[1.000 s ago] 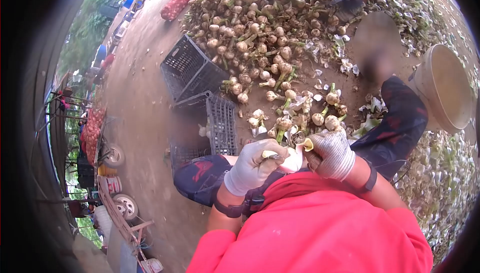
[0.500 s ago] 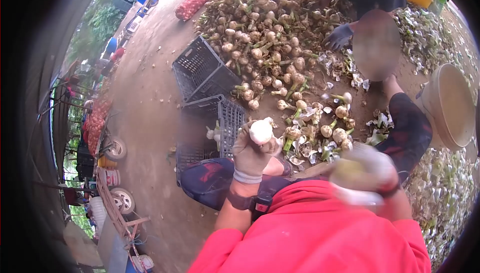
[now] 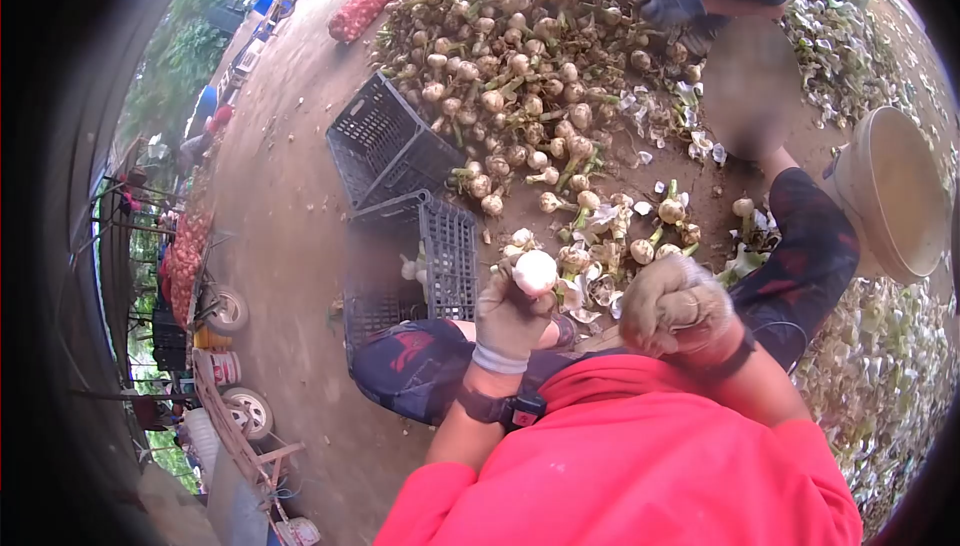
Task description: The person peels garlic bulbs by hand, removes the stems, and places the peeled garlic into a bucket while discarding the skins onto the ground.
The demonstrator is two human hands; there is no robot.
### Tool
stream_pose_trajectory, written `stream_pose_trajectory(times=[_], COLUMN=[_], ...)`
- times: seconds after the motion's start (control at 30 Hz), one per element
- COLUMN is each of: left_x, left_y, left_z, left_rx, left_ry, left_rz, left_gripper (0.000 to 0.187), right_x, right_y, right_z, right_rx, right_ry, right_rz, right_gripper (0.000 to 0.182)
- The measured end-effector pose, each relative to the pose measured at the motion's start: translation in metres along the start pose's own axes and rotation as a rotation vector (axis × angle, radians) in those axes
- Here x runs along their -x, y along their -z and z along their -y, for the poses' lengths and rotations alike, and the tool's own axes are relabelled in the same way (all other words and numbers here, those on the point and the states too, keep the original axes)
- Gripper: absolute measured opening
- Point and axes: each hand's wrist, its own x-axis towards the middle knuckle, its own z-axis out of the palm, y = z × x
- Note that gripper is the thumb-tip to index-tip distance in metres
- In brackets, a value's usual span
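Note:
My left hand (image 3: 512,324), in a pale dirty glove, holds a peeled white garlic bulb (image 3: 535,273) upright in its fingers. My right hand (image 3: 676,308), also gloved, is closed at the right, in front of my red top; what it grips, if anything, is hidden. Just beyond both hands, unpeeled bulbs with green stems (image 3: 671,210) lie among loose peelings (image 3: 603,291). Left of my left hand stands a black crate (image 3: 450,256) with some pale bulbs inside.
Farther out lies a large heap of garlic (image 3: 520,56), with a second crate (image 3: 385,136) tilted beside it. A co-worker's gloved hand (image 3: 672,8) is at the heap. A bucket (image 3: 895,196) stands right, near piled peelings (image 3: 880,366). Left is a cart (image 3: 235,436).
My right hand, blurred near my lap before, has moved up and left, closer to my left hand. My left hand still holds the bulb. The co-worker's gloved hand has moved up.

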Motion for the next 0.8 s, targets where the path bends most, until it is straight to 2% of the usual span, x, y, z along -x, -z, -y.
stream_pose_trajectory(times=[0.03,0.07,0.1,0.17,0.2,0.23,0.3,0.33,0.4,0.43,0.5,0.53,0.6,0.63,0.67,0.7,0.73,0.77,0.8], left_x=[-0.002,-0.003,-0.005,-0.008,-0.004,0.002,0.004,0.003,0.006,0.006,0.005,0.003,-0.001,-0.003,-0.002,-0.001,-0.001,-0.003,-0.004], left_y=[0.001,0.000,-0.007,-0.011,-0.010,-0.009,-0.004,0.002,0.007,-0.003,-0.003,0.002,0.001,-0.002,-0.005,-0.005,0.002,0.005,0.000], left_z=[0.001,0.002,0.005,0.011,0.015,0.018,0.014,0.010,0.008,0.009,0.008,0.007,0.006,0.006,0.008,0.010,0.007,0.010,0.014], left_rx=[0.067,0.067,0.085,0.108,-0.165,-0.440,-0.725,-0.573,-0.419,-0.494,-0.569,-0.474,-0.400,-0.363,-0.258,-0.150,-0.142,-0.138,-0.282], left_ry=[0.012,0.015,0.094,0.185,0.069,-0.047,-0.167,-0.090,-0.013,-0.014,-0.017,-0.016,-0.010,-0.006,-0.044,-0.077,-0.017,-0.016,0.018], left_rz=[0.044,0.047,0.122,0.196,0.103,0.003,-0.090,-0.055,-0.026,0.008,0.040,0.083,0.118,0.135,-0.078,-0.292,-0.202,-0.199,-0.275], left_gripper=[0.029,0.029,0.029,0.029,0.031,0.033,0.037,0.037,0.037,0.037,0.036,0.034,0.027,0.025,0.028,0.032,0.021,0.021,0.023], right_x=[0.004,-0.007,-0.011,0.001,0.001,0.002,0.001,0.002,0.009,0.012,0.021,0.028,0.030,0.016,0.009,0.007,0.010,0.012,0.005], right_y=[0.002,0.002,0.002,0.002,-0.002,-0.009,-0.012,-0.012,-0.011,-0.009,0.000,0.009,0.020,0.013,-0.006,-0.005,-0.007,-0.009,-0.014], right_z=[0.019,0.016,0.004,-0.028,-0.029,-0.036,-0.042,-0.040,-0.030,-0.020,-0.001,-0.010,-0.028,-0.019,-0.008,-0.021,-0.023,-0.024,-0.021], right_rx=[-0.282,-0.029,0.046,0.263,0.395,0.381,0.339,0.338,-0.107,-0.110,-0.365,-0.442,0.066,0.566,1.502,1.598,1.483,1.363,1.278], right_ry=[-0.378,-0.570,-0.639,-0.522,-0.587,-0.556,-0.641,-0.640,-0.684,-0.685,-0.507,-0.484,-0.596,-0.567,-0.617,-0.704,-0.547,-0.388,-0.230], right_rz=[-0.138,-0.275,-0.375,-0.187,-0.098,-0.126,-0.215,-0.213,-0.116,-0.115,-0.067,-0.084,-0.005,0.135,0.220,0.132,0.014,-0.093,-0.102], right_gripper=[0.011,0.018,0.035,0.044,0.044,0.036,0.023,0.023,0.015,0.015,0.010,0.013,0.031,0.040,0.056,0.067,0.066,0.066,0.068])
